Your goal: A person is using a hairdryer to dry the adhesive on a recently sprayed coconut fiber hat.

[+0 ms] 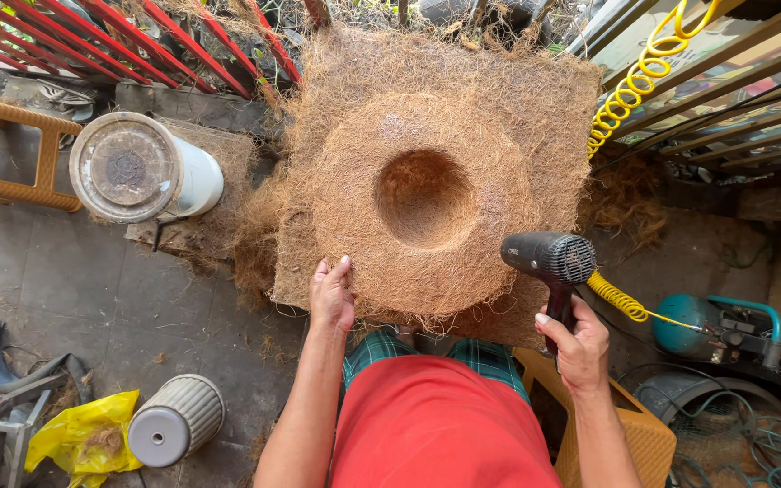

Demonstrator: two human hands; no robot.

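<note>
A big brown fibre mat [535,99] lies in the middle, and a round fibre bowl shape [422,203] with a deep hole sits on top of it. The left hand [333,295] lies flat on the bowl's near edge with its fingers close together. The right hand [580,348] has its fingers wrapped tight around the handle of a black air tool [553,262] with a curly yellow hose [621,303], just beside the bowl's right edge.

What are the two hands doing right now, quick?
Left hand: open, resting flat on the edge of the brown fibre mat.
Right hand: closed around the handle of the black blower tool.
</note>
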